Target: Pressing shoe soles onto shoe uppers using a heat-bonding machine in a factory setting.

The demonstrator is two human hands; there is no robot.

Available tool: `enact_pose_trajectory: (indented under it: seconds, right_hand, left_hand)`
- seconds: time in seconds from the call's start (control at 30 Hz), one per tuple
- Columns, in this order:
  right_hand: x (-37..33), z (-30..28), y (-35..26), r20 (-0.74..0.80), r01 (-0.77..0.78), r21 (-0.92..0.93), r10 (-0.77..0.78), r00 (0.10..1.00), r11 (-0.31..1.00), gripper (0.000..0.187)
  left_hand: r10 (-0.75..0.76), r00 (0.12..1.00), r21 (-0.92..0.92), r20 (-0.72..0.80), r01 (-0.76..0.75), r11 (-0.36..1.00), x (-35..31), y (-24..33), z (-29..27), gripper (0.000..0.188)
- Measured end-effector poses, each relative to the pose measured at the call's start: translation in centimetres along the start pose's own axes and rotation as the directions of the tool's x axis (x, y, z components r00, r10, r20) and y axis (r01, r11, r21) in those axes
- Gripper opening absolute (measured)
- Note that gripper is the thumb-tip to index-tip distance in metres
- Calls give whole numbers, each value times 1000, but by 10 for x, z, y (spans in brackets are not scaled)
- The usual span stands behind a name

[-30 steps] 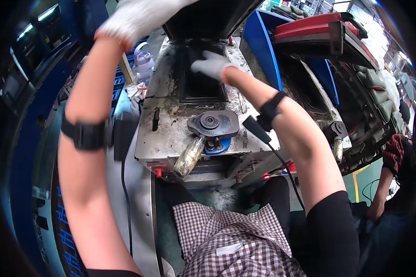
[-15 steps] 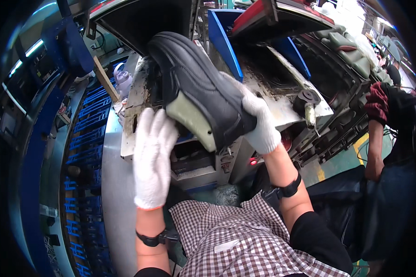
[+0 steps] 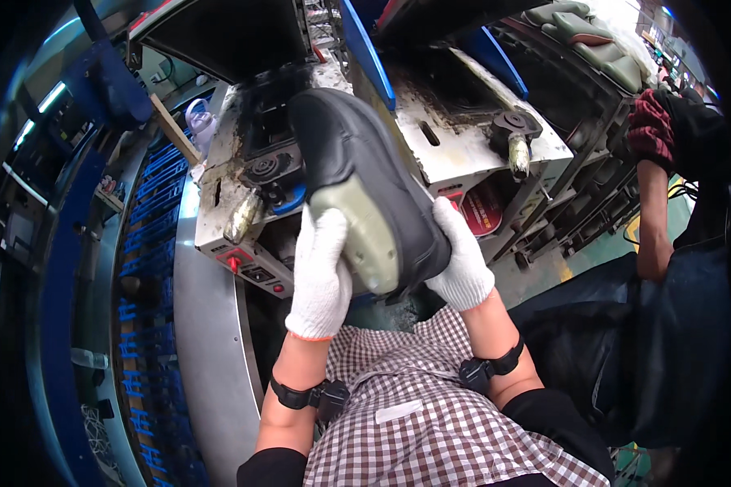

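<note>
White-gloved on both sides, holding a black shoe [image 3: 382, 174] in the air between left hand [image 3: 321, 264] and right hand [image 3: 463, 256], just ahead of the checked apron [image 3: 406, 398] and before two stained white machines [image 3: 455, 166]; pointing its rounded end up and away to the left; cradling its lower end between both palms. Gripping with the two together: clasping a pale green piece [image 3: 353, 235], seemingly a stiff form, with the left grip; curving the right grip around the black lower end; not being able to tell the placing of the fingers underneath.

Apparently steadying and angling the shoe; for doing so well, probably best sharing the weight between both palms; pressing flat rather than pinching, for fear of creasing the black skin; bracing harder on the pale green piece, judging it firmer by its smooth look; turning both wrists together instead of twisting one end against the other. Best leaving room, too, between the black side and the knob clamp [image 3: 264, 166] with its wrapped handle [image 3: 241, 217], seemingly easy to knock against; minding the raised black lid [image 3: 227, 36] and the blue panel [image 3: 369, 53] farther off; holding the black straps [image 3: 296, 396] clear of the shoe; respecting a co-worker's hand [image 3: 654, 260], well apart at the right.
</note>
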State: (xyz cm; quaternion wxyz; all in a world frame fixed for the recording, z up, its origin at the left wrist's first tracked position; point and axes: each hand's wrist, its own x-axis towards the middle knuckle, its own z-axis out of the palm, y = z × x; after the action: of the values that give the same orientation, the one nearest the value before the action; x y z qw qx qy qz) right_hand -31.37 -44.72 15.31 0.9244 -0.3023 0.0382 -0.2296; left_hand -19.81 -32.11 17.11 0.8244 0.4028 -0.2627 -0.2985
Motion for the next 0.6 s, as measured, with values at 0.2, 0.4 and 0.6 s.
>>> enact_pose_trajectory:
  seconds: [0.2,0.4,0.6]
  right_hand:
    - [-11,-29,23,465,-454,745,107,879,489,65]
    - [-19,-39,33,428,-418,840,52,902,347,67]
    - [-22,-44,21,405,-350,636,89,910,688,66]
  left_hand:
    - [-148,988,-257,43,154,954,28,-32,-7,52]
    - [-38,994,-177,99,55,983,30,-54,9,48]
    - [-161,914,-315,372,288,904,35,-60,-32,54]
